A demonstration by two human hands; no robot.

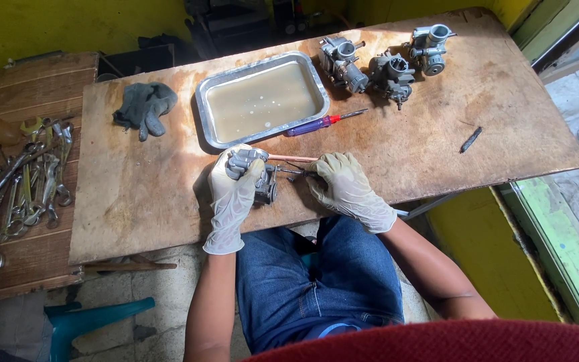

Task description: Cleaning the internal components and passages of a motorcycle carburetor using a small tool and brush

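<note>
Your left hand (234,191), in a pale glove, is wrapped around a grey metal carburetor (254,173), fingers curled over its top and holding it down on the wooden board (135,181) close to the near edge, about midway along it. Your right hand (344,188), gloved the same, lies just beside it to the right, fingers pinched on a thin tool (291,172) whose tip meets the side of the carburetor; the tool is too slim and too covered to say what kind it is. A thin reddish rod (293,158) lies on the board just behind your hands, one end touching the carburetor.

Farther back, near the middle of the board, sits a shallow metal tray (202,107) filled with cloudy tan liquid. A screwdriver (323,123) with a purple handle lies just beside the tray's right near corner. Three more carburetors (387,64) stand in a cluster toward the far right corner. A crumpled grey glove (143,107) lies near the far left corner, and a small dark sliver (471,139) rests toward the right edge, well apart from everything else.

To the left of the board, a heap of wrenches (18,184) lies on a second wooden surface.
</note>
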